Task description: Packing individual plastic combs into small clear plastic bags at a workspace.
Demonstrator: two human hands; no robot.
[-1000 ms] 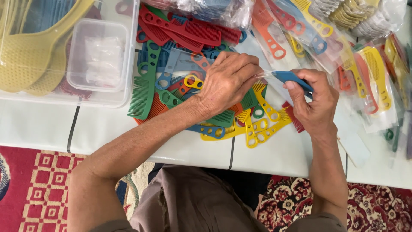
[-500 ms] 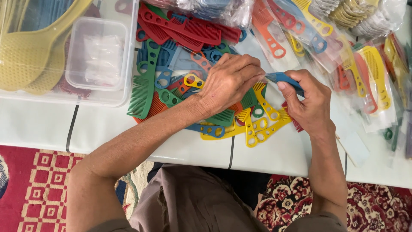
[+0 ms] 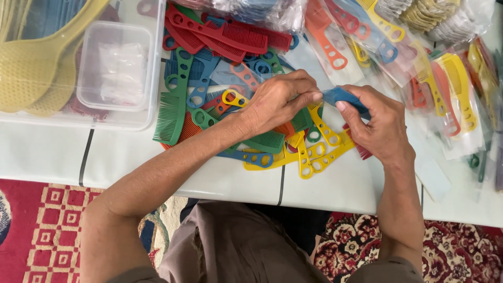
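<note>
My right hand and left hand meet over the white table, both grips clamped on a blue comb held between their fingertips. Just below and to the left of that grip lies a loose heap of combs in red, green, blue and yellow. Bagged combs lie to its right, a clear tub well off to its left.

Soft, even daylight fills the scene, bright on the white table, with only faint shadows under the forearms. Small glare spots sit on the clear plastic bags at the upper right. Focus is sharp centrally; the frame edges look slightly stretched and softer.
</note>
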